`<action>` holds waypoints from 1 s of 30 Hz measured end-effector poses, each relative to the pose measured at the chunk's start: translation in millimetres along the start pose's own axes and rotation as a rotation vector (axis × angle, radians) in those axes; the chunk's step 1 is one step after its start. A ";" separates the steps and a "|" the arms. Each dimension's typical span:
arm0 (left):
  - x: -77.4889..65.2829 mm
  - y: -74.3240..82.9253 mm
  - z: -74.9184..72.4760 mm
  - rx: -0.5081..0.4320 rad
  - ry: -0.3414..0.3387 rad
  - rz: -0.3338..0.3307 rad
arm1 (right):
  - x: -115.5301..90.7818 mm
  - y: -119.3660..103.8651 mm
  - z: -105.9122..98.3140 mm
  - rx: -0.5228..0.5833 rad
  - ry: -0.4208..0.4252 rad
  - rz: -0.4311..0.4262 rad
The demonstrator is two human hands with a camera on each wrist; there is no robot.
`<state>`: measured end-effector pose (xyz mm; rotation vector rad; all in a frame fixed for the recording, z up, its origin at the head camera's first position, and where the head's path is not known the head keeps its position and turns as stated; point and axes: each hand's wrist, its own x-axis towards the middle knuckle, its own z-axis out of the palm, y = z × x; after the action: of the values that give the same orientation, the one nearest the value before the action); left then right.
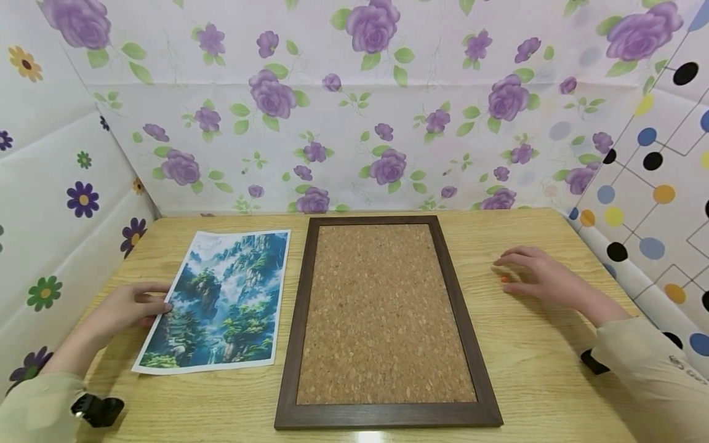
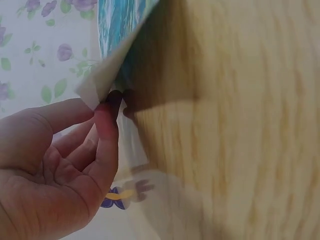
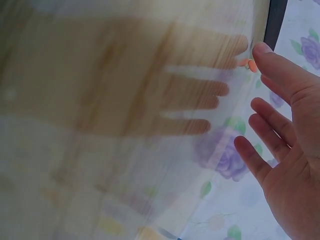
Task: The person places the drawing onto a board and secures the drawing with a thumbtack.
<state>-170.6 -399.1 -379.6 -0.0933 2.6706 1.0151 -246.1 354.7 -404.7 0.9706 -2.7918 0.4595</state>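
Note:
My left hand (image 1: 127,307) pinches the left edge of a landscape print (image 1: 221,301), a sheet with blue-green mountains and a white border. In the left wrist view the white back of the print (image 2: 102,80) curls up between thumb and fingers. To the right of the print lies a cork board (image 1: 382,314) in a dark brown frame (image 1: 388,415). My right hand (image 1: 545,282) hovers over the table right of the board, its fingers relaxed and spread. By its thumb and fingertips is a small orange object (image 3: 251,65), too small to make out.
The pale wooden table (image 1: 532,381) carries the print and board. Purple-flowered sheeting (image 1: 343,123) hangs along its back edge. Flowered sheeting (image 1: 55,203) stands on the left, dotted sheeting (image 1: 659,234) on the right. Each wrist wears a small black camera (image 1: 98,410).

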 end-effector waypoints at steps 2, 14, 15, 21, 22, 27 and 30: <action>-0.9 0.8 0.0 -0.003 -0.005 0.000 | -0.4 1.3 0.0 0.005 -0.006 0.006; -3.9 -3.4 0.3 -0.068 -0.039 0.035 | -1.1 3.6 -3.2 0.032 -0.027 0.032; -4.4 -4.2 0.0 -0.075 -0.041 0.040 | -0.7 3.8 -3.4 0.032 -0.029 0.030; -5.9 -9.4 -4.9 -0.163 -0.053 0.088 | 0.7 5.8 -3.3 0.023 -0.029 0.024; -6.1 -10.1 -6.2 -0.188 -0.052 0.096 | 1.0 6.4 -3.4 0.022 -0.026 0.021; -9.2 -10.5 -12.8 -0.294 -0.035 0.141 | 1.1 11.0 -3.4 0.020 -0.003 0.015; -10.6 -8.7 -15.9 -0.307 -0.028 0.147 | 0.7 14.6 -3.4 0.030 -0.006 0.017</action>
<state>-162.9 -416.5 -370.8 0.0555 2.5061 1.4554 -255.6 366.2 -404.7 0.9559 -2.8082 0.5030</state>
